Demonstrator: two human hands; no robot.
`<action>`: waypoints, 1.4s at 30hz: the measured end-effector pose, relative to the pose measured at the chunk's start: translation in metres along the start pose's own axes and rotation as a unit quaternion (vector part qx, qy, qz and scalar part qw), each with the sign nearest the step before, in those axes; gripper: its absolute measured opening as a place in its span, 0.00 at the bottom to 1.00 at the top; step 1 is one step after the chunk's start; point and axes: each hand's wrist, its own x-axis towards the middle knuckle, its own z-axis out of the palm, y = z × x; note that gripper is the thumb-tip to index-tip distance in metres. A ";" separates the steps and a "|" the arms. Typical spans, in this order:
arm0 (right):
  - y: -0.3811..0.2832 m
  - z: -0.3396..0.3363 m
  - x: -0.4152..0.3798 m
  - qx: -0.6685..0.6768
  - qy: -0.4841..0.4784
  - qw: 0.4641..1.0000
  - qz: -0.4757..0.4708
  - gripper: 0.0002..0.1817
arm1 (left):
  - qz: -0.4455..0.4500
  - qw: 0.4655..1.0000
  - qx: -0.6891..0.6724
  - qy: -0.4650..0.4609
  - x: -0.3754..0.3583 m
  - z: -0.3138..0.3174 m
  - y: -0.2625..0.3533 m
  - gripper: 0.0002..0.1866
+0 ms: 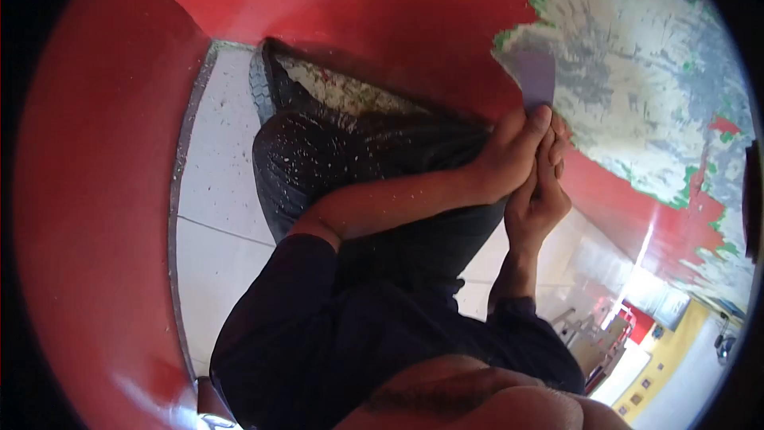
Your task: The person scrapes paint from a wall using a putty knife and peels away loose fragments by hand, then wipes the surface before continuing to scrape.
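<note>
A scraper [537, 78] with a flat, wide blade rests against the red wall at the left border of a bare patch [629, 87]. My left hand [513, 151] is closed around its handle, thumb lying along the top toward the blade. Just below it, my right hand [539, 207] is closed on the same handle, its fingers pressed up against the left hand. Most of the handle is hidden by my fingers. The patch shows white and grey beneath the paint, with ragged green edges.
Red wall [95, 191] also stands on my left, meeting the pale tiled floor [219, 167]. Paint flakes [342, 91] lie along the wall's foot, with more on my dark trousers [318, 159]. Furniture [597, 342] and a yellow wall band [676, 350] appear at lower right.
</note>
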 end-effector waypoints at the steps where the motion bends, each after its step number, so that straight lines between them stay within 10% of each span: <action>1: 0.000 0.005 0.012 0.002 -0.037 0.998 0.041 0.22 | 0.010 0.999 0.019 -0.026 0.007 0.003 -0.002 0.18; 7: -0.013 -0.024 0.004 0.085 -0.059 0.981 0.162 0.21 | -0.022 0.999 -0.023 -0.002 0.001 0.029 0.009 0.18; 14: -0.009 -0.023 0.013 0.029 -0.034 0.996 0.074 0.20 | -0.035 0.991 -0.024 -0.123 0.004 0.023 0.006 0.19; 42: 0.016 -0.023 0.014 0.041 -0.016 0.998 0.051 0.14 | -0.007 0.990 -0.116 -0.078 0.018 0.014 0.008 0.18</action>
